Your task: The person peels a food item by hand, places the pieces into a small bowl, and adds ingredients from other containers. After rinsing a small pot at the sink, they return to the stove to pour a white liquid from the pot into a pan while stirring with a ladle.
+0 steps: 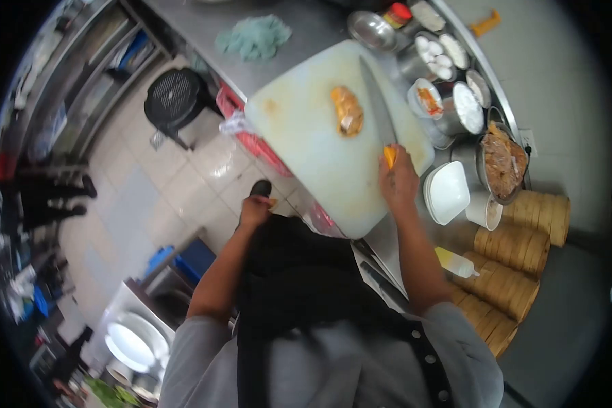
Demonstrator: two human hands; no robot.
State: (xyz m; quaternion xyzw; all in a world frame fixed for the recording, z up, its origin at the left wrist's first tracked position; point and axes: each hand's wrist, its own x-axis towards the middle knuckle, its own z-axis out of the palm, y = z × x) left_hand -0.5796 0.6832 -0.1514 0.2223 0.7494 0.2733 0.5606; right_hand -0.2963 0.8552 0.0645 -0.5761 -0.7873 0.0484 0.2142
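A knife (379,98) with an orange handle lies along the right part of a large white cutting board (306,143), its blade pointing away from me. My right hand (398,180) is closed round that handle. On the board, left of the blade, sits a golden-brown piece of food (347,111). Away from the board, over the floor side, my left hand (255,212) is closed, with something small and pinkish-orange at its fingers, too blurred to name.
Beyond the board lies a green cloth (255,37). Along the right stand a bowl of eggs (434,56), white dishes (447,192), a bowl of browned meat (503,163), a squeeze bottle (455,262) and bamboo steamers (513,250). A black stool (177,98) stands left.
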